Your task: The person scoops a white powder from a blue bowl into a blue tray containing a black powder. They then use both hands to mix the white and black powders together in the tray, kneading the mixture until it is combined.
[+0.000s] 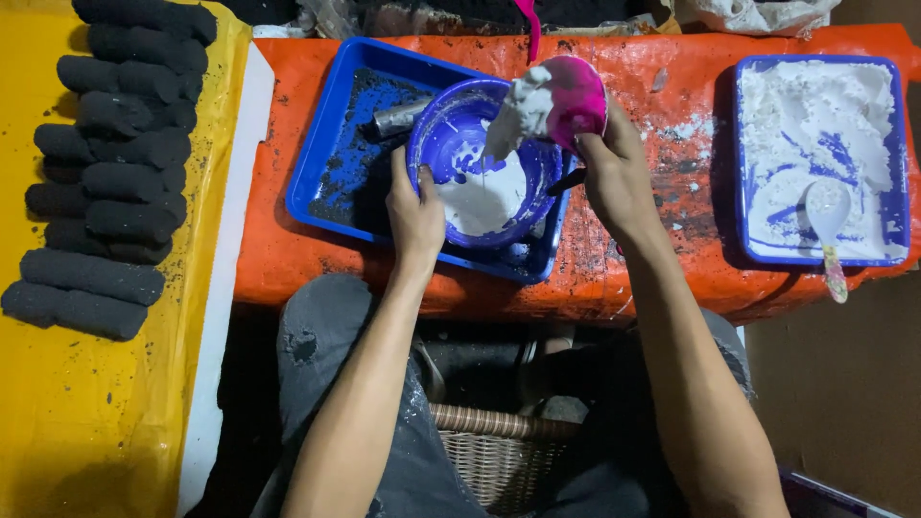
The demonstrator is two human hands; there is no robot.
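My left hand (414,213) grips the near-left rim of a blue bowl (443,134) that holds white powder. The bowl sits in a blue tray (331,163) dusted with black crumbs. My right hand (614,173) holds a pink cup (578,96) tilted over the bowl's right rim. A clump of white powder (521,110) is spilling from the cup into the bowl. A grey metal tube (395,118) lies in the tray behind the bowl.
An orange sheet (662,259) covers the low table. At right stands a blue tray of white powder (815,144) with a spoon (830,225). Several black cylinders (115,173) lie on a yellow sheet (86,412) at left. A wicker basket (499,451) sits between my knees.
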